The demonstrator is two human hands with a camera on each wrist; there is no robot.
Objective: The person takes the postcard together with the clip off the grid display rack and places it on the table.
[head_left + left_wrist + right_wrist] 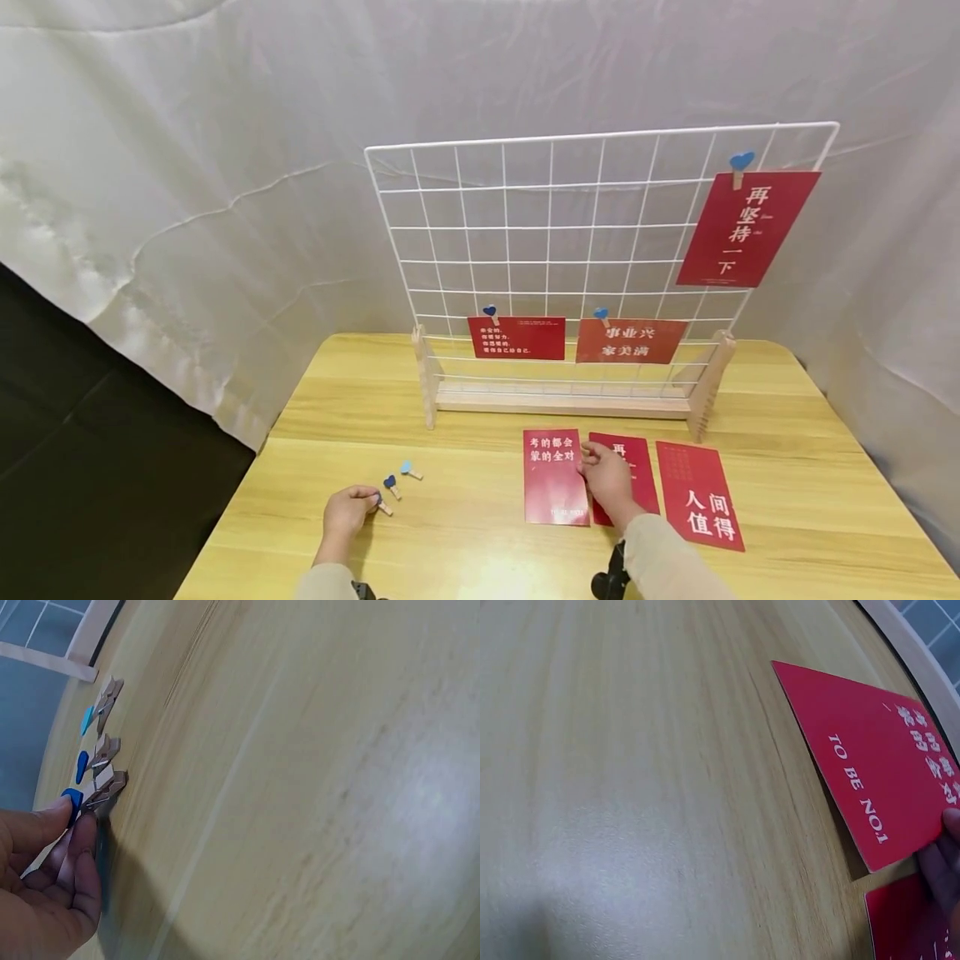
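Observation:
My left hand (347, 512) pinches a small wooden clothespin (105, 784) by its dark blue heart, thumb on top. Beyond it on the table lie a clothespin with a dark blue heart (82, 766) and one with a light blue heart (87, 720). My right hand (609, 480) pinches the right edge of a red card (555, 487) with white writing and "TO BE NO.1". In the right wrist view this card is tilted, a shadow under its near edge. A second red card (639, 475) lies partly hidden beneath my right hand.
Another red card (701, 483) lies at the right. Behind stands a white wire grid (551, 227) on a wooden base (562, 405). Clothespins with blue hearts hold a tall card (746, 229) at its upper right and two smaller cards, one red (525, 346), one orange-red (630, 343), lower down.

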